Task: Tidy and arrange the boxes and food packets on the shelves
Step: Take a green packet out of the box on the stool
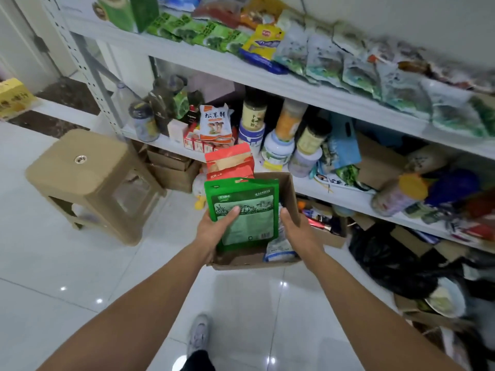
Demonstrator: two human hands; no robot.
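Now we hold one cardboard box (241, 260) with three packets: one green packet (246, 210), one red packet (230, 162) beyond our fingers, one white packet (278, 250) beside the right thumb. Our left hand (214, 231) pinches the green packet; our right hand (297, 231) grips the box wall.

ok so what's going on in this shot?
A person stands at the shelves holding a cardboard box. The left hand holds a green packet upright in the box, thumb on its face; the right hand grips the box's right wall. A red packet and a white pouch are also in the box. The shelves ahead are crowded with packets and jars.
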